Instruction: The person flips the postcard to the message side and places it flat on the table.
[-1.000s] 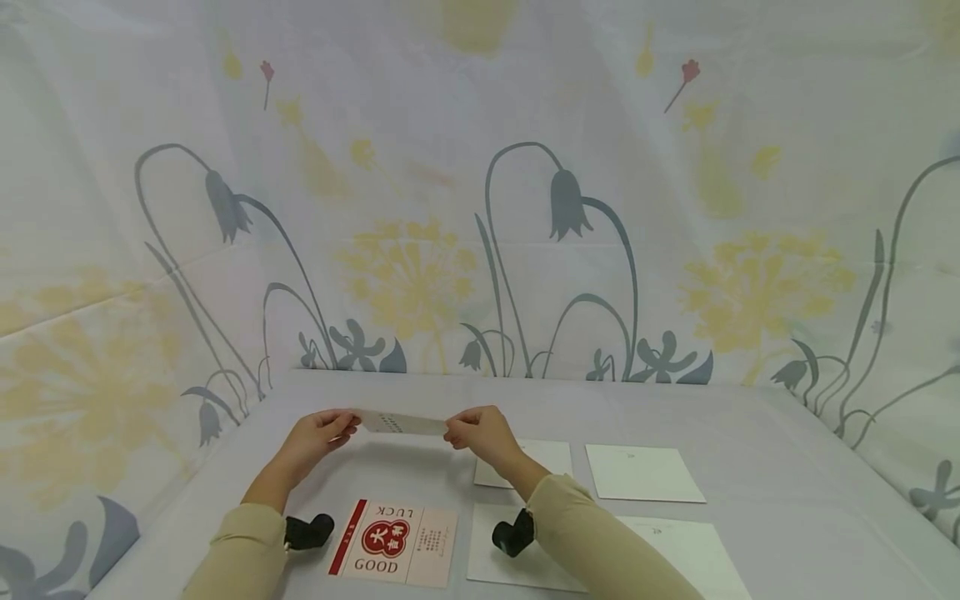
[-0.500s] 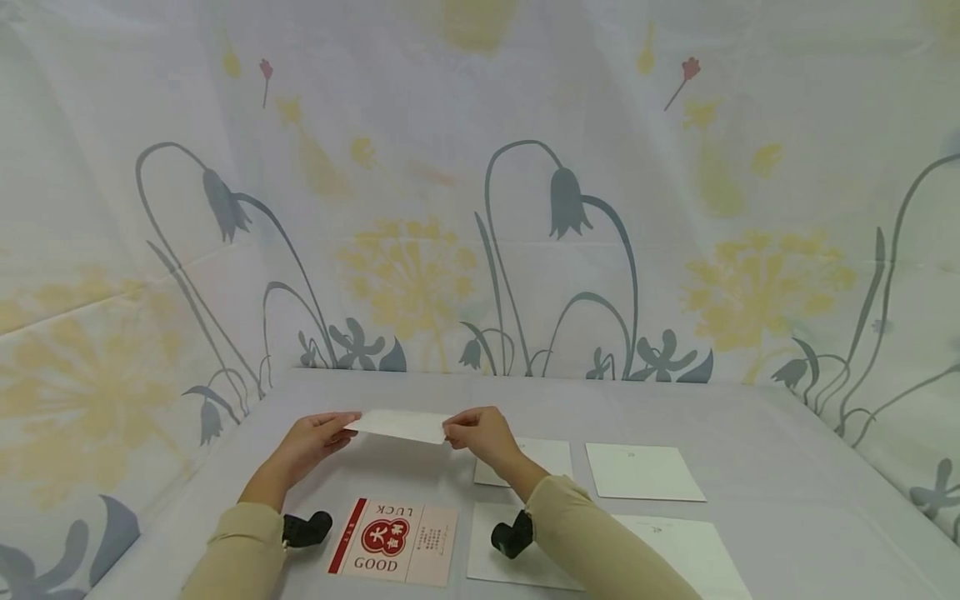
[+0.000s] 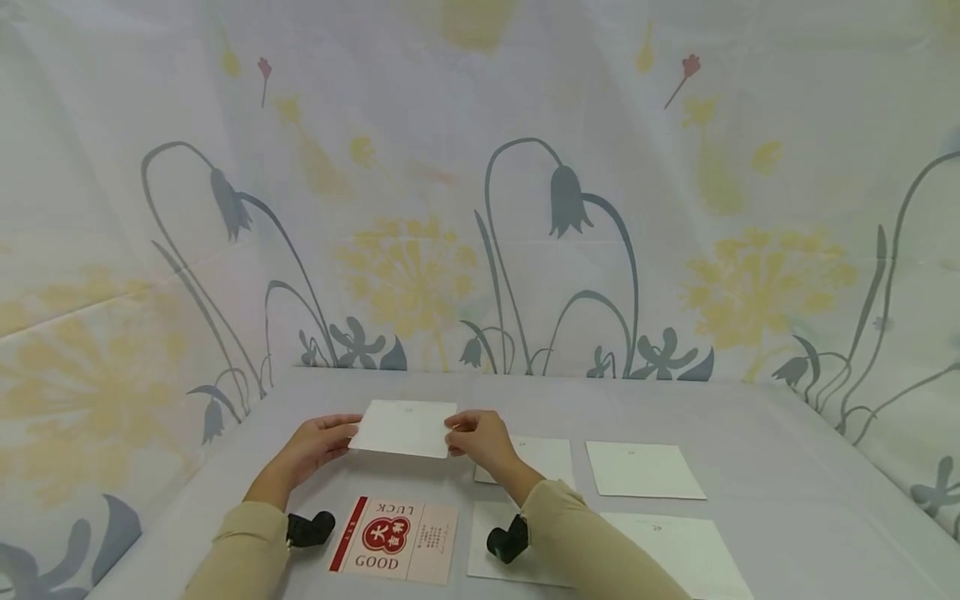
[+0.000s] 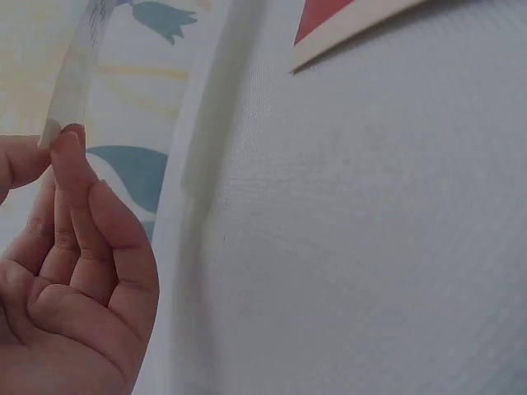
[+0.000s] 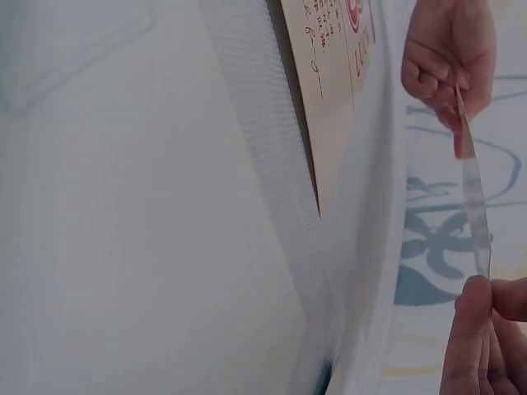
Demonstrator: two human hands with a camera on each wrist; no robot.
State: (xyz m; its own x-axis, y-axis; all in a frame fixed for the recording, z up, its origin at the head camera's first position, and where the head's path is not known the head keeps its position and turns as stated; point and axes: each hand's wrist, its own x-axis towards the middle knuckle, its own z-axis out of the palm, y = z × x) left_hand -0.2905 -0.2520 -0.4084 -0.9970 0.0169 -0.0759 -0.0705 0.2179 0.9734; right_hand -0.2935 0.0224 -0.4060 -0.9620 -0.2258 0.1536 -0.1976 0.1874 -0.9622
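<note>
A white card point(image 3: 405, 431) with a small faint mark is held level above the table, in the head view. My left hand point(image 3: 318, 444) pinches its left edge between thumb and fingers. At the right edge, my right hand point(image 3: 486, 439) grips the card the same way. In the left wrist view the card's end point(image 4: 72, 82) stands edge-on between thumb and fingertip. The right wrist view shows the thin card point(image 5: 476, 206) stretched between both hands. Nearer me on the table lies a pink and red card point(image 3: 431, 558) reading "GOOD LUCK".
Several white cards lie on the right: one at the back point(image 3: 551, 454) and one in front point(image 3: 487, 542), both partly behind my right arm, plus a far-right card point(image 3: 645, 472) and a near-right one point(image 3: 690, 554). A flower-patterned curtain point(image 3: 480, 275) hangs behind the pale table point(image 3: 787, 467).
The held card has tipped over from showing its printed side to showing its plain white face. Both hands stay at about the same place; the cards on the table have not moved.
</note>
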